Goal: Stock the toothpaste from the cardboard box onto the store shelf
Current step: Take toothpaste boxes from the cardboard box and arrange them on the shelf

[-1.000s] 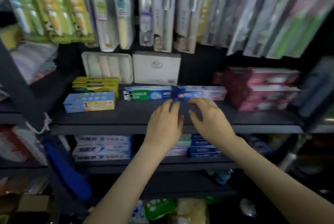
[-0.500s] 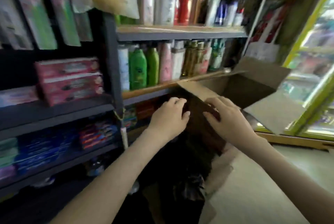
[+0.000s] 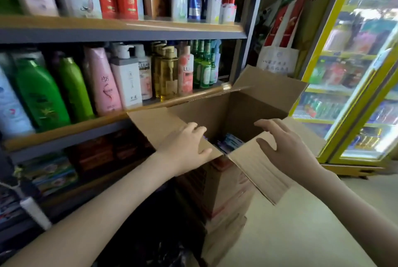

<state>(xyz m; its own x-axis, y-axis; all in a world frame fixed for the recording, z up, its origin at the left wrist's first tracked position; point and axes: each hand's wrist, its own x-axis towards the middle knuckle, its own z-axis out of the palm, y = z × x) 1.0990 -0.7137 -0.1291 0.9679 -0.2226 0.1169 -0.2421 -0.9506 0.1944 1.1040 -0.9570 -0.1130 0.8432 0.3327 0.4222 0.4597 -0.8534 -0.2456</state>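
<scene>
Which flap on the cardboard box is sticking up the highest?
The far flap, in front of the white bag. It stands up, while the left flap under the left hand and the near flap by the right hand spread outward.

The brown cardboard box [image 3: 254, 105] stands open, flaps spread beneath the left hand [image 3: 185, 148] and right hand [image 3: 284, 150], blue toothpaste packs [image 3: 230, 143] lying inside between them.

Green bottles [image 3: 41, 94] left; tote bag [image 3: 277, 60] hanging; drinks fridge [image 3: 355, 161] right.
</scene>
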